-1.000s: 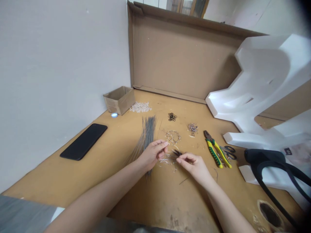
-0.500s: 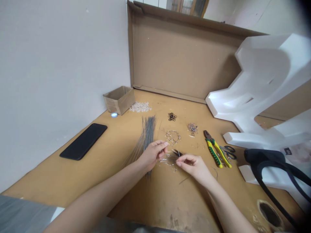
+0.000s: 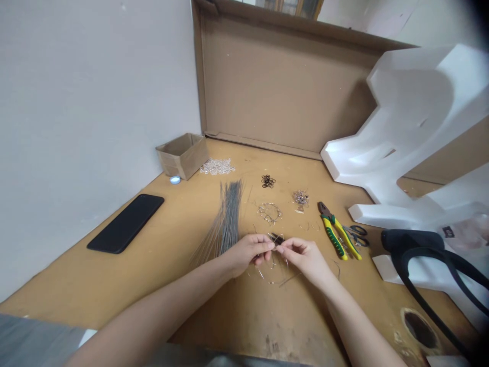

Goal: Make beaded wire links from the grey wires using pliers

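Thin, glinting metal wire (image 3: 275,248) lies between 2 nearly touching hands at lower center frame, left hand (image 3: 250,252) and right hand (image 3: 304,256) pinching it, beside straight, gray bundled strands (image 3: 230,211).

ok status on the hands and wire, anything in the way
Left hand and right hand close together, pinching thin wire. Dark tool just beyond them. Left arm partly hides grey wire bundle. Nothing visibly blocking.
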`<action>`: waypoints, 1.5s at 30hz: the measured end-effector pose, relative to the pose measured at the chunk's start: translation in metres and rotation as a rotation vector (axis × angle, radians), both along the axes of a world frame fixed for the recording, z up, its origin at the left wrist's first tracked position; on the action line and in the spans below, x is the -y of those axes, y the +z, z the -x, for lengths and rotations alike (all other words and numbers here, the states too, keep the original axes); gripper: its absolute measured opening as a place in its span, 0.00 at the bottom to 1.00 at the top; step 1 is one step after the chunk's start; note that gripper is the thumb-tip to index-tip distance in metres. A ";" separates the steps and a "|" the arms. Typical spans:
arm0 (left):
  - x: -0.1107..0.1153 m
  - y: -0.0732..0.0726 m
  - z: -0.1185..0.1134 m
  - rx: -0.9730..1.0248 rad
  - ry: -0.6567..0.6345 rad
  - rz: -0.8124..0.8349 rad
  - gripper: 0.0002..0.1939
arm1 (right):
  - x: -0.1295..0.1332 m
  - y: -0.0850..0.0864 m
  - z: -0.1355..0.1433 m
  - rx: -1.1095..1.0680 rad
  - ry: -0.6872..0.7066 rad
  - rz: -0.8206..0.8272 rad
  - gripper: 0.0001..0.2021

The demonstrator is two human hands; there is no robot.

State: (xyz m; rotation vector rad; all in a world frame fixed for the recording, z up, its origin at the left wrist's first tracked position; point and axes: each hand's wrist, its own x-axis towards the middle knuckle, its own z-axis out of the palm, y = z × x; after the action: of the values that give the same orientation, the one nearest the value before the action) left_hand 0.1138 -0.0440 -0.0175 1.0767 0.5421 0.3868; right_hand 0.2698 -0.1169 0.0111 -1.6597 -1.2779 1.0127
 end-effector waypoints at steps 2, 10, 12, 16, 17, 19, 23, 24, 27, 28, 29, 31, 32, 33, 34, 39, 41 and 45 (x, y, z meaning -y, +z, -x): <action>0.000 0.001 0.001 0.018 0.001 0.026 0.11 | 0.000 -0.001 -0.004 -0.056 -0.024 0.014 0.15; -0.001 0.007 0.003 -0.004 0.018 -0.016 0.11 | -0.003 -0.007 -0.007 -0.274 0.081 0.087 0.13; 0.000 0.006 0.003 -0.008 0.031 -0.041 0.11 | -0.003 -0.006 -0.006 -0.302 0.100 0.084 0.13; 0.001 0.008 0.002 -0.030 0.064 -0.101 0.11 | 0.000 -0.004 -0.006 -0.335 0.123 0.066 0.11; 0.001 0.008 0.001 -0.046 0.071 -0.115 0.12 | 0.000 -0.003 -0.006 -0.340 0.125 0.063 0.11; 0.001 0.009 0.001 -0.072 0.084 -0.142 0.12 | 0.001 -0.002 -0.005 -0.347 0.121 0.062 0.11; 0.002 0.010 0.001 -0.096 0.078 -0.184 0.12 | 0.001 -0.001 -0.005 -0.349 0.105 0.071 0.10; 0.002 0.010 0.002 -0.099 0.068 -0.188 0.12 | 0.001 -0.001 -0.005 -0.346 0.103 0.073 0.10; 0.002 0.010 0.002 -0.102 0.048 -0.189 0.12 | 0.001 -0.001 -0.006 -0.343 0.128 0.078 0.10; 0.002 0.010 0.003 -0.100 0.047 -0.187 0.12 | 0.001 -0.001 -0.006 -0.345 0.143 0.074 0.10; 0.002 0.010 0.003 -0.098 0.047 -0.185 0.12 | 0.001 -0.001 -0.006 -0.345 0.160 0.066 0.10; 0.002 0.010 0.002 -0.096 0.052 -0.171 0.12 | 0.001 0.000 -0.006 -0.330 0.180 0.045 0.10; 0.002 0.010 0.002 -0.095 0.055 -0.157 0.11 | 0.002 0.001 -0.006 -0.315 0.178 0.037 0.10; 0.001 0.010 0.002 -0.095 0.055 -0.137 0.11 | 0.002 0.002 -0.006 -0.296 0.170 0.034 0.10; 0.001 0.010 0.002 -0.095 0.052 -0.114 0.11 | 0.003 0.003 -0.006 -0.277 0.164 0.036 0.10; -0.001 0.008 0.002 -0.121 0.037 -0.051 0.14 | 0.004 0.004 -0.005 -0.204 0.144 0.028 0.11; -0.001 0.008 0.001 -0.122 0.054 -0.061 0.14 | 0.004 0.004 -0.005 -0.194 0.134 0.014 0.11; 0.000 0.009 0.001 -0.069 0.116 -0.063 0.14 | 0.003 0.002 -0.009 -0.301 0.144 0.004 0.10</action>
State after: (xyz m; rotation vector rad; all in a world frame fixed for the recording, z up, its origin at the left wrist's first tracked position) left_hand 0.1128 -0.0439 -0.0089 1.1257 0.6594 0.4725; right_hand 0.2792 -0.1201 0.0133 -1.3695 -1.2041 1.2979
